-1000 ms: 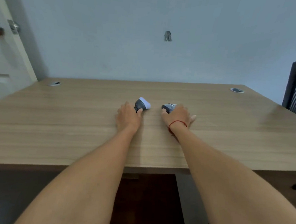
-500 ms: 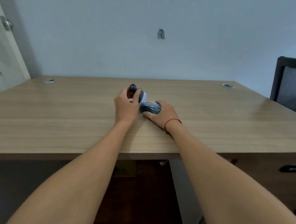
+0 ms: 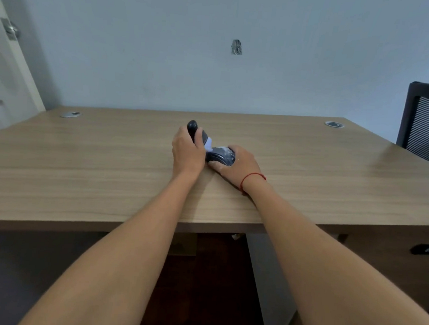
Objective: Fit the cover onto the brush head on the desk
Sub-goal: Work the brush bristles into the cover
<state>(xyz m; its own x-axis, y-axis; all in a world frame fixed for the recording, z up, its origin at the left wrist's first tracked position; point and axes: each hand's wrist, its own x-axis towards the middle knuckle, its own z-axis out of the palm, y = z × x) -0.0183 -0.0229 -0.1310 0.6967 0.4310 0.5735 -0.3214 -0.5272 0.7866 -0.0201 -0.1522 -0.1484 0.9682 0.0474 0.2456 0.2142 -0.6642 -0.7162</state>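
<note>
My left hand (image 3: 187,151) grips a dark brush (image 3: 193,128) with a rounded black knob at its top and a pale lavender bristle head pointing right and down. My right hand (image 3: 236,165) holds a dark grey, partly see-through cover (image 3: 221,155) against the wooden desk (image 3: 81,168). The cover's open end touches the lavender head; how far the head sits inside is hidden by my fingers. Both hands meet at the middle of the desk. A red string circles my right wrist.
Two round cable grommets sit at the desk's far corners, one on the left (image 3: 71,114) and one on the right (image 3: 334,124). A black mesh chair (image 3: 426,126) stands at the right edge. A door (image 3: 4,71) is at the left, and a wall behind the desk.
A second ago the brush and the cover lay apart on the desk under my hands. I have lifted the brush upright and brought the cover up against its head.
</note>
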